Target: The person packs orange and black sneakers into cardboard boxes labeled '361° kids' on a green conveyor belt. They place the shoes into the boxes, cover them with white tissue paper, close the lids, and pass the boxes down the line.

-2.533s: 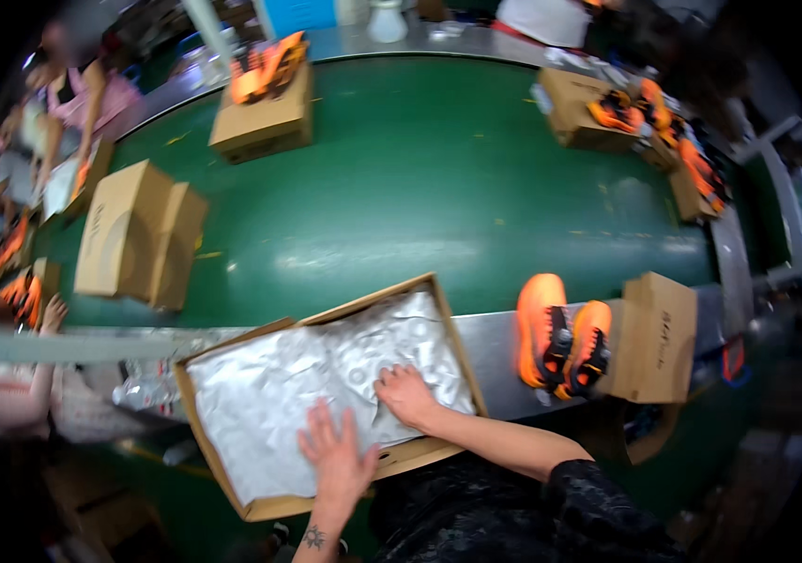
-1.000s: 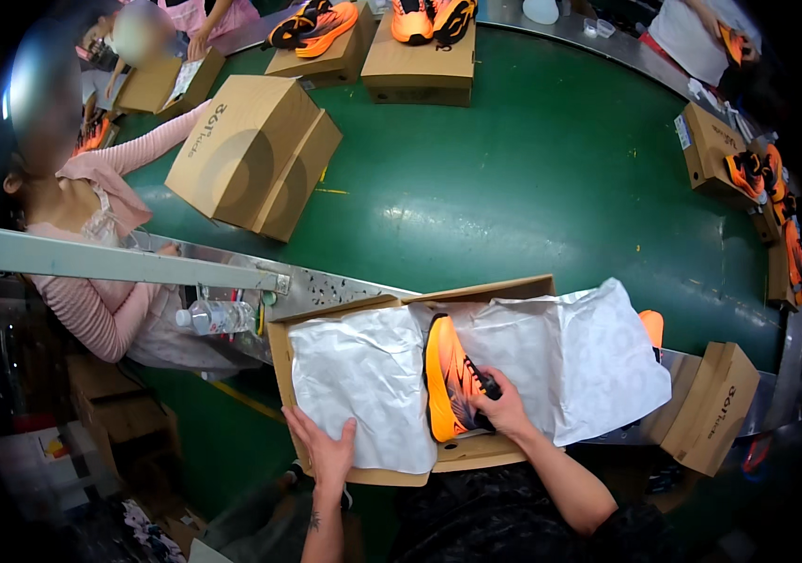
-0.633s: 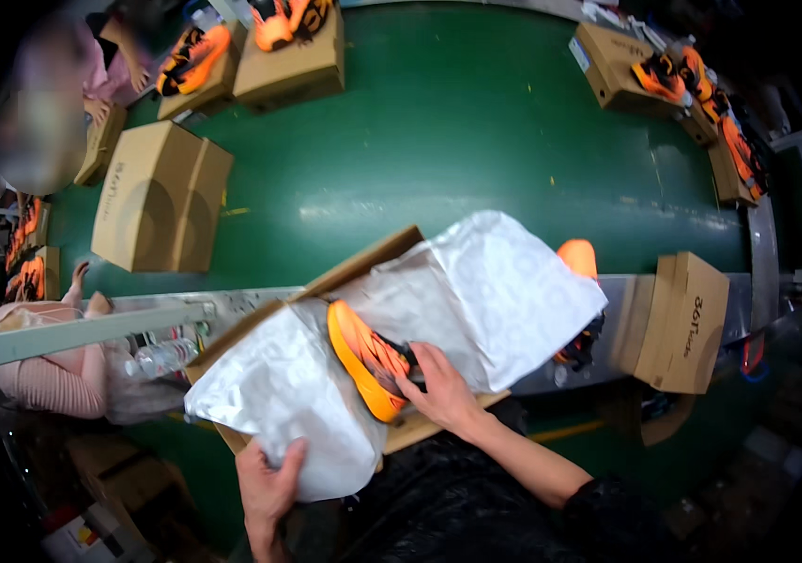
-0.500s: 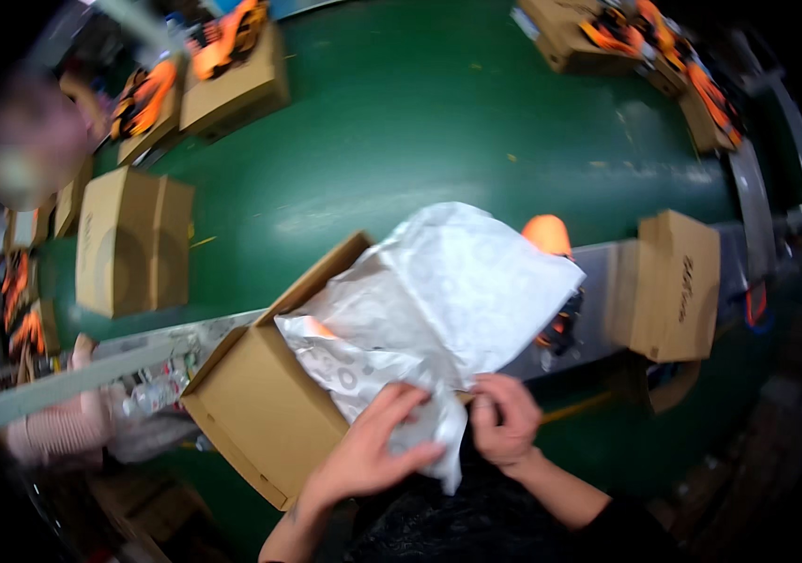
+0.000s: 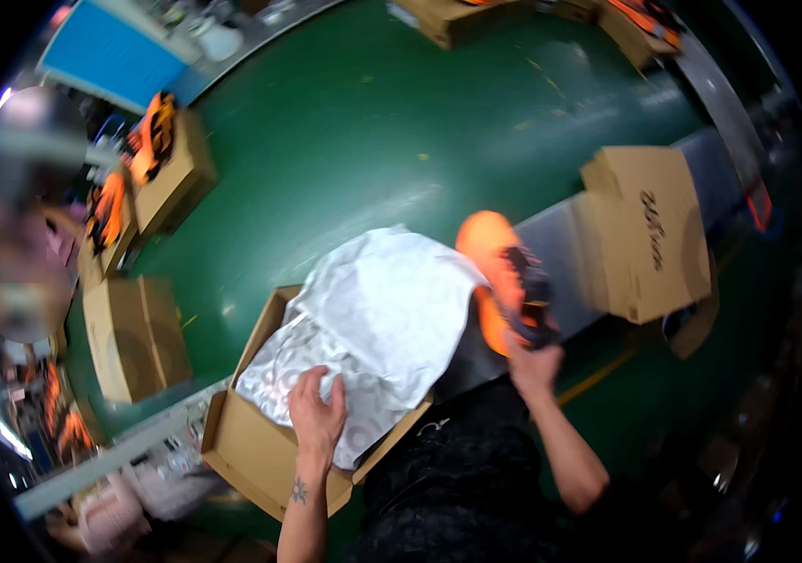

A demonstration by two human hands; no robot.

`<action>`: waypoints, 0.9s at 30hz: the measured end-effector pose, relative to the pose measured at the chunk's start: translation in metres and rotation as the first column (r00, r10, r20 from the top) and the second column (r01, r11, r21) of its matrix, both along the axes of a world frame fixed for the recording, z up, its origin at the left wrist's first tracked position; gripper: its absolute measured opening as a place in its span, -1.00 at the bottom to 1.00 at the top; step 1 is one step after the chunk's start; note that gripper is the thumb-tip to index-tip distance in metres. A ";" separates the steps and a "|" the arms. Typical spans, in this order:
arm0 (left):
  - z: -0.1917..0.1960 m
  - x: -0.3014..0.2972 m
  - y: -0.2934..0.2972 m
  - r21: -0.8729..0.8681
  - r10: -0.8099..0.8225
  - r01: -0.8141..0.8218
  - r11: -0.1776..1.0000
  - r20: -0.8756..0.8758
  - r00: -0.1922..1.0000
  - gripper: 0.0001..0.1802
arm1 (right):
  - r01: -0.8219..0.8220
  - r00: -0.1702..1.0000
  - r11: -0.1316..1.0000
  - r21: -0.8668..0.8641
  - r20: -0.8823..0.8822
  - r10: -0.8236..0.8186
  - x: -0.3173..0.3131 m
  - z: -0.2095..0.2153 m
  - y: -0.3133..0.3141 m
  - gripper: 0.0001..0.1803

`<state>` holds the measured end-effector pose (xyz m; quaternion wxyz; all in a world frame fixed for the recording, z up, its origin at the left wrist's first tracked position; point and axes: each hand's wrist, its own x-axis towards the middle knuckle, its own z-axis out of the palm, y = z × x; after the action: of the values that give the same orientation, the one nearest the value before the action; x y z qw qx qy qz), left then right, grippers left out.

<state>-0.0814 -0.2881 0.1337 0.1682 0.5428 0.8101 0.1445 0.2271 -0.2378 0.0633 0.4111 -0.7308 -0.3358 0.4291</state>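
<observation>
An opened cardboard shoebox lies tilted in front of me, lined with white printed tissue paper that spreads over its far side. My left hand rests on the paper near the box's left part, fingers apart and holding nothing. To the right of the box, my right hand grips the near end of an orange-and-black sports shoe. Blur hides the exact finger placement, and I cannot tell whether a second shoe lies against it. Whatever is under the paper is hidden.
A grey metal ledge runs across, carrying a closed carton at right. Another carton stands at left beyond the green surface. More boxes topped with orange shoes line the far left. People are at the left edge.
My right hand has left the paper and moved right onto the shoe. My left hand has shifted left across the paper. The view has turned, and the far flap of paper lies lower.
</observation>
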 end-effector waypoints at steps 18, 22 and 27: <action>0.044 -0.034 -0.127 -0.060 -0.080 -0.477 0.877 0.960 -0.268 -0.29 | -0.811 0.501 0.471 0.348 -0.005 0.866 -0.189 0.165 0.041 -0.04; 0.022 -0.023 -0.086 -0.148 -0.159 -0.739 0.657 0.931 -0.328 -0.38 | -0.916 0.401 0.401 -0.025 0.020 0.916 -0.188 0.146 -0.063 -0.06; -0.004 -0.037 -0.083 0.068 0.360 -0.646 0.761 0.783 0.507 -0.36 | -0.820 0.520 0.554 -0.146 0.217 0.826 -0.205 0.092 -0.051 -0.37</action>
<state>-0.1185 -0.3715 0.1302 0.3260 0.1937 0.7556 0.5341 0.0218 -0.2888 0.1553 0.1025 -0.5399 -0.6864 0.4763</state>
